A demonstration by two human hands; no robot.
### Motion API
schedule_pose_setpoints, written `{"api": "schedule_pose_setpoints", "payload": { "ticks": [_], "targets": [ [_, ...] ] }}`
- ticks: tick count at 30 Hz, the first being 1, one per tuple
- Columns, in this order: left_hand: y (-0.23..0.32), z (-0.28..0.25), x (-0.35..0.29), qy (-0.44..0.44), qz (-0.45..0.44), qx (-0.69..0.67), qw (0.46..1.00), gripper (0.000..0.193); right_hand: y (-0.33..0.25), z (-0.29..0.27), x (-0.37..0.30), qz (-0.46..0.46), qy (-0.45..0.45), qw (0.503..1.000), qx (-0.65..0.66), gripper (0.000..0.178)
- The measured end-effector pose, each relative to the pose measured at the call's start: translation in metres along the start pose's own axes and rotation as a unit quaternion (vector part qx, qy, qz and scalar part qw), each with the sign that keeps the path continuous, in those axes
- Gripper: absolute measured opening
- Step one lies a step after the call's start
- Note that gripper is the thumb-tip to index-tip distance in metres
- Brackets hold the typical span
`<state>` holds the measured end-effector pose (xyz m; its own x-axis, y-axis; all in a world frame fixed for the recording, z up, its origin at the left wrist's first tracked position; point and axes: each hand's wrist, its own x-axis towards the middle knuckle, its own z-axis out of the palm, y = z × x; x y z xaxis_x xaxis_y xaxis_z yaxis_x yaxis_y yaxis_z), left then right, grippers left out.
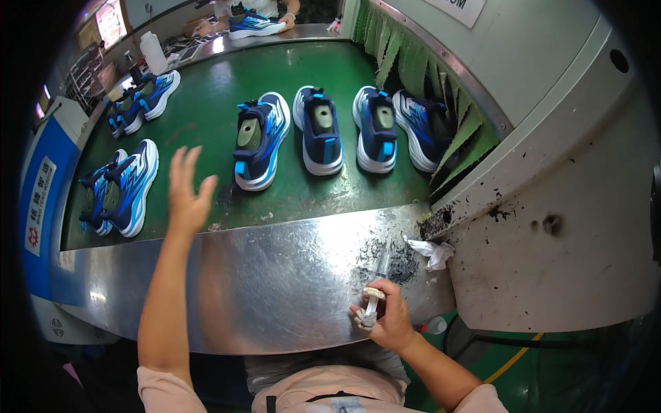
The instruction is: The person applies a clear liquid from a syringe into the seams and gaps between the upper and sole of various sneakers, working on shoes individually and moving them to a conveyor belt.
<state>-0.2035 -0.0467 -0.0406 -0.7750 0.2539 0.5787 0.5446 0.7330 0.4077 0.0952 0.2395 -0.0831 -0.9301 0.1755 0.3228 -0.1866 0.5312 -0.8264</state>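
My left hand, empty and with its fingers spread, hovers over the near part of the green conveyor belt. To its left a pair of navy and blue sneakers with white soles lies tilted on its side. On its right, a sneaker stands upright with a dark green last inside. Over the metal ledge, my right hand is closed around what looks like a syringe, its white plunger towards me and its clear barrel pointing away. The fingers partly cover it.
Beyond the nearest sneaker stand more: one, another and one partly under green curtain strips. Several sneakers sit far left. A crumpled white tissue lies on the metal ledge. Another person's hand touches a sneaker.
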Motion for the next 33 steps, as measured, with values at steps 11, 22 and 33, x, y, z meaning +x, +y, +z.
{"api": "schedule_pose_setpoints", "payload": {
  "ticks": [11, 22, 33],
  "targets": [
    [-0.195, -0.104, -0.040, 0.171, -0.445, -0.406, 0.780, 0.074, 0.003, -0.002, -0.003, 0.029, -0.016, 0.999, 0.017, 0.059],
    [-0.158, -0.046, -0.017, 0.252, -0.352, -0.259, 0.863, 0.072, -0.002, 0.000, -0.003, 0.008, 0.019, 0.999, -0.029, 0.056],
    [-0.080, -0.136, -0.126, 0.096, -0.449, -0.393, 0.797, 0.063, -0.001, 0.011, 0.007, -0.025, 0.008, 0.999, -0.030, 0.058]
  ]
}}
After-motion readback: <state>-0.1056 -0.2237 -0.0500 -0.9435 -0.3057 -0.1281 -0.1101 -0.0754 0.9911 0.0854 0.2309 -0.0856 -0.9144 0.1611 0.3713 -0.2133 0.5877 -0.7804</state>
